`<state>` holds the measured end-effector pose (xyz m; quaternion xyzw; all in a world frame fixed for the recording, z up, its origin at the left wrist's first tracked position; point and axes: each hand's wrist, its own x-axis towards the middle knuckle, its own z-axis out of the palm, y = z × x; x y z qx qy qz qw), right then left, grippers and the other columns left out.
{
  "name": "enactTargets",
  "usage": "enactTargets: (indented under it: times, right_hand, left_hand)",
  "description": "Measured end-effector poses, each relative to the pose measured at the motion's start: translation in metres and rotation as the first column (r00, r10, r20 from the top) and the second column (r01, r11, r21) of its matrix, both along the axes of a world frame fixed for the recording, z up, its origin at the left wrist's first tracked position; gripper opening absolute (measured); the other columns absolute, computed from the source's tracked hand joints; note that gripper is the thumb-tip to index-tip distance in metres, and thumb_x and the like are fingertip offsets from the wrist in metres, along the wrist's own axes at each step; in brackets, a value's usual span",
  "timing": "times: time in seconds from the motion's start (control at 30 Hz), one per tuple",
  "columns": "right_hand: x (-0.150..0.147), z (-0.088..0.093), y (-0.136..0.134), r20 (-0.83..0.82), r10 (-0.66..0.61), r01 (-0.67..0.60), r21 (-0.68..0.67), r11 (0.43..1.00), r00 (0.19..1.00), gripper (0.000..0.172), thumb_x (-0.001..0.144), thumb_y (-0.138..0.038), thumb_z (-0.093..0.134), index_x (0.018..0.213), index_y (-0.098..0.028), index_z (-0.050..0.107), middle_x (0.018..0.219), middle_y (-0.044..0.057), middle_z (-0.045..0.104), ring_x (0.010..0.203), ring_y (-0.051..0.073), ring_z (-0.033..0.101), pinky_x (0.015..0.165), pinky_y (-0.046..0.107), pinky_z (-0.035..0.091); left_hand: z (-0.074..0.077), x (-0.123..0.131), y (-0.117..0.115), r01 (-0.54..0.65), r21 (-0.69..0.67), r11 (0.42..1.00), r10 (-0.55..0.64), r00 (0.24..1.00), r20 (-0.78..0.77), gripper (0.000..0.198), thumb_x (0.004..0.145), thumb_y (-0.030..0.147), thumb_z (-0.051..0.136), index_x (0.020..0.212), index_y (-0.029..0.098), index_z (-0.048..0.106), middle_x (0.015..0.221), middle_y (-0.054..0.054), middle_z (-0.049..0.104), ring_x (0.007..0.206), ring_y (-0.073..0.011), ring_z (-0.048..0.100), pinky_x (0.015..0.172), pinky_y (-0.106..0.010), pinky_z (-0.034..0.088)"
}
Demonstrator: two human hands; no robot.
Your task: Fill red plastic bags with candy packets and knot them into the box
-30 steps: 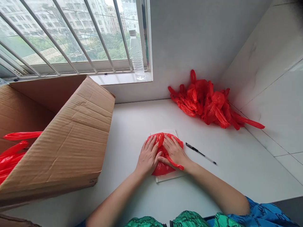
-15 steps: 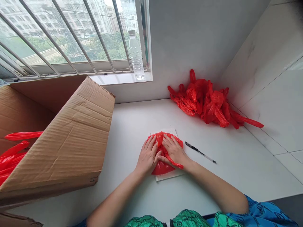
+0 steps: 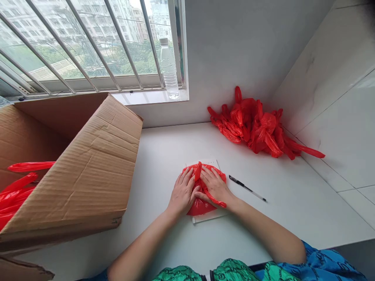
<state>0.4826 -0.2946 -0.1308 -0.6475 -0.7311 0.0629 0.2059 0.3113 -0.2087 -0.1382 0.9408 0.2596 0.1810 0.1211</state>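
A knotted red plastic bag lies on a white sheet or pad in the middle of the counter. My left hand rests flat on the bag's left side, fingers stretched out. On its right side lies my right hand, fingers extended and palm down. The tied ends of the bag stick up between my hands, one of them trailing toward my right wrist. What the bag contains is hidden. A black-capped pen sits just right of my right hand, apart from it.
A large open cardboard box holding red plastic bags stands at left. Several knotted red bags are heaped against the back wall at right. A clear water bottle stands on the sill by the barred window.
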Motion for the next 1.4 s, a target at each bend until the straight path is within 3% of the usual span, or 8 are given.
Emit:
enactTargets:
  times: [0.5,0.63,0.77,0.9,1.03,1.13,1.27,1.4]
  right_hand:
    - [0.001,-0.006,0.002,-0.002,0.002,-0.001,0.027,1.0,1.0,0.074,0.098,-0.061,0.041,0.153,-0.014,0.035,0.158,0.012,0.038,0.149,0.03,0.029,0.123,0.056,0.022]
    - [0.011,-0.002,0.0,-0.052,0.074,-0.07,0.075,0.995,0.996,0.075,0.094,-0.063,0.049,0.15,-0.015,0.041,0.152,0.014,0.047,0.143,0.032,0.039,0.118,0.056,0.032]
    - [0.024,0.013,-0.004,-0.12,0.147,-0.13,0.139,0.982,0.982,0.054,0.093,-0.053,0.058,0.136,-0.021,0.056,0.127,0.012,0.067,0.119,0.028,0.061,0.106,0.048,0.045]
    - [0.024,0.03,-0.011,-0.198,0.185,-0.13,0.26,0.957,0.963,0.019,0.097,-0.034,0.052,0.094,-0.022,0.066,0.081,0.003,0.071,0.08,0.019,0.066,0.09,0.039,0.049]
    - [0.009,0.037,-0.023,-0.278,0.249,-0.145,0.347,0.927,0.928,0.033,0.094,-0.033,0.057,0.063,-0.022,0.047,0.056,-0.003,0.051,0.055,0.014,0.049,0.068,0.033,0.047]
    - [-0.001,0.039,-0.038,-0.417,0.297,-0.194,0.272,0.943,0.859,0.028,0.092,-0.037,0.062,0.07,-0.022,0.056,0.064,-0.001,0.059,0.064,0.017,0.058,0.074,0.035,0.051]
    - [-0.007,0.039,-0.054,-0.598,0.34,-0.271,0.206,0.94,0.726,0.028,0.097,-0.047,0.052,0.092,-0.024,0.067,0.086,0.006,0.069,0.08,0.024,0.066,0.069,0.033,0.055]
    - [-0.008,0.035,-0.056,-0.636,0.338,-0.246,0.231,0.941,0.694,0.039,0.098,-0.056,0.045,0.103,-0.025,0.068,0.095,0.009,0.071,0.084,0.026,0.07,0.068,0.032,0.059]
  left_hand:
    - [0.001,0.0,0.002,0.02,-0.036,0.999,-0.02,1.0,0.013,0.037,0.102,0.032,0.038,0.131,0.016,0.055,0.151,-0.014,0.047,0.147,-0.0299,0.034,0.119,-0.056,0.034]
    - [0.008,-0.003,0.002,0.076,-0.088,0.993,-0.066,0.992,0.108,0.033,0.101,0.032,0.043,0.127,0.02,0.058,0.143,-0.011,0.055,0.143,-0.0287,0.039,0.116,-0.054,0.037]
    - [0.024,-0.009,0.0,0.092,-0.137,0.986,-0.053,0.964,0.26,0.026,0.099,0.031,0.049,0.118,0.026,0.065,0.136,-0.007,0.061,0.14,-0.027,0.043,0.114,-0.051,0.041]
    - [0.044,-0.014,-0.011,0.125,-0.166,0.978,-0.057,0.93,0.363,0.025,0.1,0.032,0.048,0.117,0.027,0.065,0.127,-0.006,0.067,0.132,-0.0253,0.052,0.115,-0.05,0.037]
    - [0.057,-0.017,-0.035,0.184,-0.308,0.934,-0.107,0.962,0.251,0.063,0.085,0.061,0.063,0.135,0.022,0.052,0.122,-0.01,0.069,0.109,-0.0266,0.066,0.094,-0.038,0.051]
    - [0.065,-0.02,-0.051,0.137,-0.382,0.914,-0.117,0.99,0.076,0.067,0.075,0.074,0.064,0.116,0.021,0.061,0.091,-0.005,0.072,0.079,-0.0219,0.067,0.068,-0.027,0.049]
    - [0.102,-0.042,-0.061,0.127,-0.425,0.896,-0.132,0.991,0.018,0.047,0.086,0.067,0.056,0.08,0.021,0.06,0.058,0.003,0.052,0.053,-0.0116,0.049,0.051,-0.021,0.034]
    - [0.178,-0.095,-0.068,0.216,-0.443,0.87,-0.178,0.976,0.126,0.033,0.093,0.05,0.057,0.087,0.019,0.064,0.061,0.002,0.053,0.055,-0.0096,0.046,0.055,-0.02,0.04]
